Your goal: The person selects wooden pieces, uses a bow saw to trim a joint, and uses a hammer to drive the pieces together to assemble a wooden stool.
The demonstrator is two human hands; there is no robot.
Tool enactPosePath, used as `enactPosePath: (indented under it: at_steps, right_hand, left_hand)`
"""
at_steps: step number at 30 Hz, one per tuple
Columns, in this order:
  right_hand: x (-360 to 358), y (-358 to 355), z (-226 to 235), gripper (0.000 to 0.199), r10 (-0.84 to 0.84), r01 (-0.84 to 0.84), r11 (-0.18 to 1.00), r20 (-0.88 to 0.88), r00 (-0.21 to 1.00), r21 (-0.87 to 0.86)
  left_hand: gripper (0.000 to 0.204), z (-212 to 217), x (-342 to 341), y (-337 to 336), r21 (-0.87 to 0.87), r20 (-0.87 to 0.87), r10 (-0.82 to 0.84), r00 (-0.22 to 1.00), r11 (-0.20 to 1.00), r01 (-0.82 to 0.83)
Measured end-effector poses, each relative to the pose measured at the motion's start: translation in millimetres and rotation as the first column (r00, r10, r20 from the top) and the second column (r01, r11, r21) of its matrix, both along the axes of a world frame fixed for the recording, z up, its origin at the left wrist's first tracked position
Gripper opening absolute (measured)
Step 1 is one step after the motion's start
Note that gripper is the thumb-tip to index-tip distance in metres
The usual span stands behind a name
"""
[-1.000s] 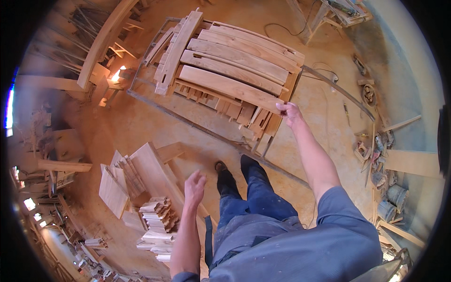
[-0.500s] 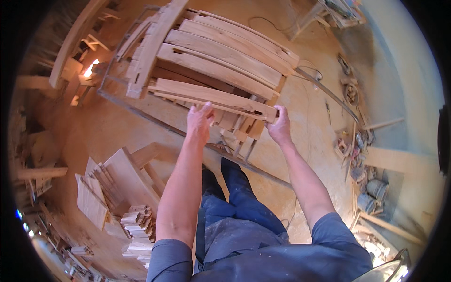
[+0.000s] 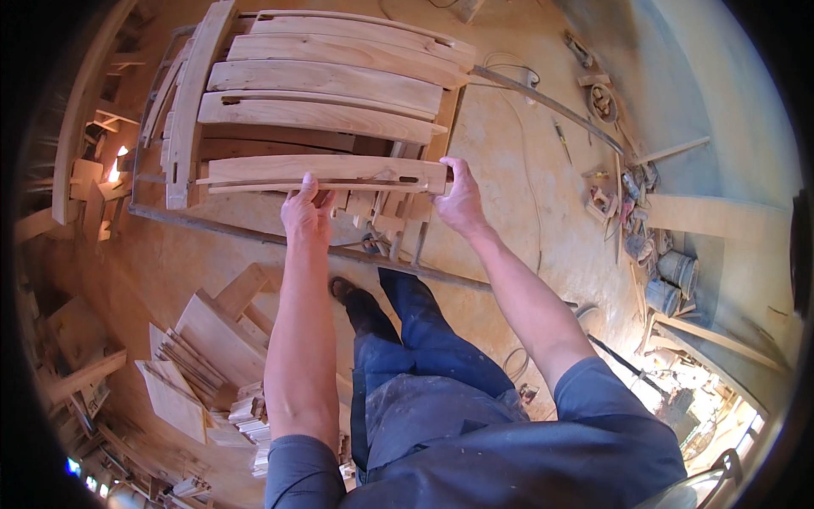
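Note:
My left hand (image 3: 307, 212) is closed on the near edge of a pale, slightly curved wooden board (image 3: 326, 167), with the thumb on top. Around the board's right end, beside a small dark slot cut in it, my right hand (image 3: 460, 199) is wrapped. A thinner wood strip runs along the board's near side. Just beyond lie several similar curved boards (image 3: 326, 78) side by side in a stack. A long upright-grained plank (image 3: 193, 110) crosses their left ends. Shorter wood pieces show partly under the held board; how far it rests on them I cannot tell.
A metal rail (image 3: 246, 231) of the stand runs between the stack and my legs. Wooden panels (image 3: 216, 335) and cut pieces lie on the floor at the left. Grey buckets (image 3: 677, 270) and scattered tools stand along the right wall. A cable (image 3: 536, 204) trails over the floor.
The stack, stand and held board have shifted left in the view as it turned. The board now looks more level, its right end less low. Both hands keep their grip.

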State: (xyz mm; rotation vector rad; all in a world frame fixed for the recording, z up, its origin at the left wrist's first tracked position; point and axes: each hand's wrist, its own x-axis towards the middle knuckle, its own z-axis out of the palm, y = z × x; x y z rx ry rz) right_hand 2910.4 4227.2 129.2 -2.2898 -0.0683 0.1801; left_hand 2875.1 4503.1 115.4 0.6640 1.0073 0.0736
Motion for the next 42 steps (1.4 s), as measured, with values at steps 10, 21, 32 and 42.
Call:
enactPosePath:
  at_steps: [10,21,32,42]
  right_hand:
    - [-75,-7,38,0.087,0.445,-0.284,0.889,-0.526,0.725,0.36]
    - [-64,71,50,0.041,0.18,0.768,-0.141,-0.747,0.64,0.624]
    - [-23,170,2,0.039,0.128,0.801,-0.508,-0.891,0.435,0.317]
    - [-23,144,41,0.026,0.259,0.64,0.444,-0.774,0.578,0.627]
  left_hand:
    - [0.032,92,-12,-3,0.429,0.242,-0.593,0.768,0.775,0.464]
    - [0.035,129,32,-57,0.683,-0.605,-0.791,0.09,-0.459,0.568]
    - [0.065,88,-8,23,0.962,-0.217,-0.106,0.97,0.149,0.231]
    - [0.035,19,16,65,0.138,0.146,-0.075,0.986,0.989,0.055]
